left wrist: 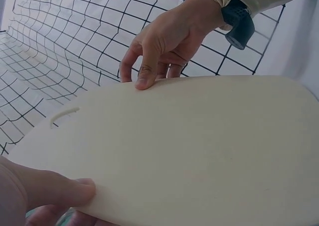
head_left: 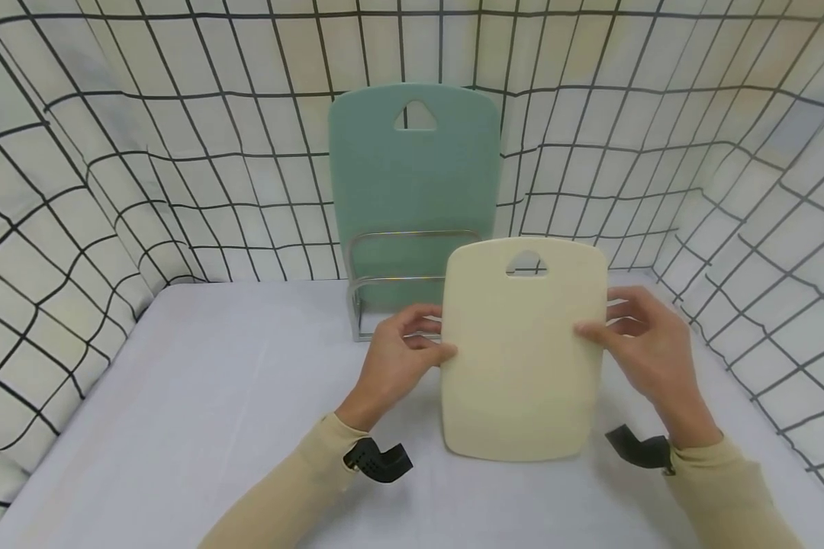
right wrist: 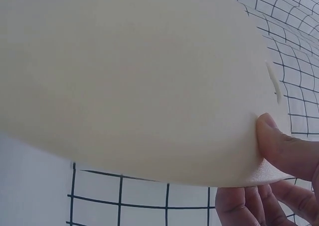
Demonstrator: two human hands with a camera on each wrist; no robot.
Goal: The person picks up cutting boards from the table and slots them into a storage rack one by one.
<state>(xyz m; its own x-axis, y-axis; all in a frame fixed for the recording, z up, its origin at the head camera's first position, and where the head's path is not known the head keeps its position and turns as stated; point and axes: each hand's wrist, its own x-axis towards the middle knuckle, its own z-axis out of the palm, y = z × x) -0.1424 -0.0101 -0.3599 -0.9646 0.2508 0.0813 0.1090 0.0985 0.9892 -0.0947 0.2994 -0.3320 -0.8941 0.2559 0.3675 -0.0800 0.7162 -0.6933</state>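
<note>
Both hands hold a cream cutting board [head_left: 522, 358] upright by its side edges, its cut-out handle at the top. The left hand [head_left: 401, 358] pinches the left edge, thumb on the front face and fingers behind. On the right edge the right hand [head_left: 645, 347] grips the same way, its thumb a little higher; this thumb and the fingers under the edge show in the right wrist view [right wrist: 286, 151]. Behind stands a larger green cutting board [head_left: 412, 175] in a metal wire rack [head_left: 353, 305]. The cream board overlaps the rack's right part in the head view.
A white-covered table [head_left: 199, 396] lies under everything. White walls with a black grid pattern [head_left: 233, 152] enclose the back and both sides. The right wall [head_left: 762, 290] comes close to the right hand. A black strap piece [head_left: 379, 460] sits at the left wrist.
</note>
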